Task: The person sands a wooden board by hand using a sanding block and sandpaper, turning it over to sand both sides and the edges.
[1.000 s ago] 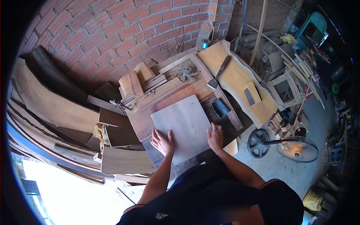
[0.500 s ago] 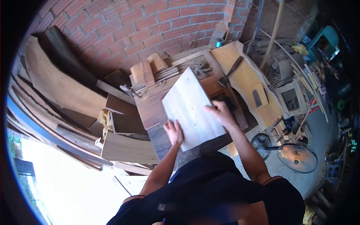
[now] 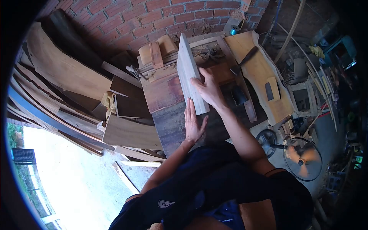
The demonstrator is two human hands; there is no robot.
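A pale wooden board (image 3: pixel 188 74) stands tilted up steeply on its edge above the dark workbench (image 3: pixel 168 122). My right hand (image 3: pixel 209 89) grips its right side, with the thumb on the near face and the other fingers partly hidden behind. My left hand (image 3: pixel 194 124) is at the board's near end; its fingers are stretched out against the lower left edge and the thumb stands apart. To the right of the board, a dark-handled tool with a flat blade (image 3: pixel 245 60) rests near a yellowish slab (image 3: pixel 268 73).
Wood offcuts (image 3: pixel 157 53) and a clamp (image 3: pixel 135 73) sit at the bench's back left, by a brick wall (image 3: pixel 153 19). Large planks (image 3: pixel 69 69) lean at left. A fan (image 3: pixel 303 159) stands on the floor at right, near scrap wood (image 3: pixel 303 130).
The board has turned from lying nearly face-up to standing steeply on edge. My right hand has shifted left with it, and my left hand has moved toward its near end, fingers straightened.
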